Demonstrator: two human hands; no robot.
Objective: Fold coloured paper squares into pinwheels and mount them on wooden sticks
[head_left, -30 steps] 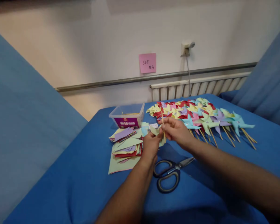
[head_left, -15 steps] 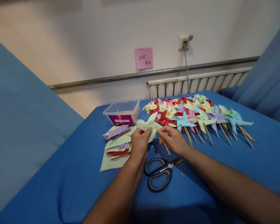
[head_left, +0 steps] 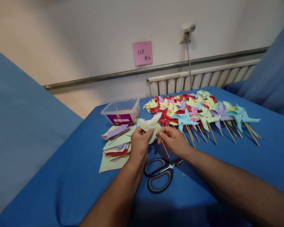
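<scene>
The left hand (head_left: 140,142) pinches a pale green paper pinwheel (head_left: 150,125) between thumb and fingers, above the surface (head_left: 61,176); the right hand (head_left: 174,140) pinches a thin stick (head_left: 165,149) beside it. Scissors (head_left: 166,169) lie near. Beyond, a plastic box (head_left: 130,104) bears a purple label (head_left: 120,119), its white characters too blurred to read; the pink wall note (head_left: 142,53) begins "32".

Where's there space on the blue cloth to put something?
Bare blue cloth shows left of the stacked coloured papers, and between the colourful paper pinwheels and the right forearm. The left hand and right hand are crowded by papers, pinwheels and dark-handled metal scissors.
</scene>
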